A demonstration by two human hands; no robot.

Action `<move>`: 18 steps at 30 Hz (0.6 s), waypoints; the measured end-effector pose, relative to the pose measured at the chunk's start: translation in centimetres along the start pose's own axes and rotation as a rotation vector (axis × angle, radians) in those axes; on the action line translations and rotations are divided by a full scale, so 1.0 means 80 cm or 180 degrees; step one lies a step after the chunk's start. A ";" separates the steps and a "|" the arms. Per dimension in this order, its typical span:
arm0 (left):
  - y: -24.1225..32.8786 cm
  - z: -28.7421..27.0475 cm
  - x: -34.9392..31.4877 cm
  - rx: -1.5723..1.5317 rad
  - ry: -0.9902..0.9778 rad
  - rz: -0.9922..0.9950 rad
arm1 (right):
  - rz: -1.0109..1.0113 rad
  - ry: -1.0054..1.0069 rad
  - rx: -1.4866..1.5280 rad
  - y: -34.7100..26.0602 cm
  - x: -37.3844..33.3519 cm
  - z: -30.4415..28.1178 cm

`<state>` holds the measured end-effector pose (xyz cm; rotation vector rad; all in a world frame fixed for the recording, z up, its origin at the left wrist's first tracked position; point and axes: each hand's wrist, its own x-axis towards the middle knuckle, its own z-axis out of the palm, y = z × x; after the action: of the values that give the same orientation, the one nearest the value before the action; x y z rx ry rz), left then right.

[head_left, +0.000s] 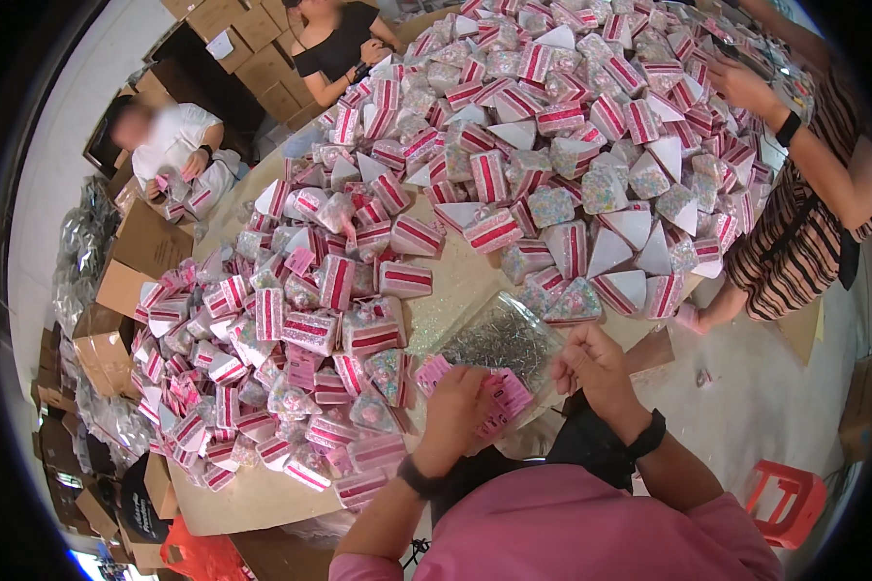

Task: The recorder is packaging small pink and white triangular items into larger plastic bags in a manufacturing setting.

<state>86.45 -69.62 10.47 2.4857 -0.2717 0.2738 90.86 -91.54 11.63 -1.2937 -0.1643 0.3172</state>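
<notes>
Left hand (452, 412) sits at about 6 o'clock of the table (252, 499), fingers curled down over a bunch of pink tags (499, 399), pinning them by the near edge. Looks closed on them, tho the fingertips are hidden under the hand. Right hand (591, 366) is just to the 3 o'clock side, nearly a fist, thumb & fingertips pinched together at its left side; can't tell if there's anything small in the pinch. Between and just past both hands, toward 12, lies a clear plastic bag of silver pins (499, 339), flat on the table, the tags touching its near corner.

All round from 9 to 1 o'clock: heaps of wedge-shaped cake-slice boxes (378, 281), pink-striped sides, white or sprinkle-covered tops, piled every which way.

At 3 o'clock a person in a striped dress (794, 242) stands at the table edge, wearing a black wristband. At 11 o'clock two more people sit by cardboard cartons (131, 257), one in a white top (179, 136), one in a black top (334, 48). Red plastic stool (783, 502) on the floor at 4 o'clock.
</notes>
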 end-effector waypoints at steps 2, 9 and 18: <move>0.009 0.010 0.012 0.0264 0.0020 0.0129 | 0.0139 0.0026 0.0082 0.003 -0.003 0.005; -0.004 0.017 0.021 -0.0033 -0.0279 0.0059 | 0.0305 0.0070 0.0145 0.022 -0.010 -0.001; -0.022 -0.031 0.005 -0.3704 0.0340 -0.1777 | 0.0409 -0.0011 0.0227 0.018 -0.003 0.011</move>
<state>86.97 -66.83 11.56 1.3026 0.2624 -0.0139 90.15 -90.48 10.48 -1.2354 -0.0723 0.4314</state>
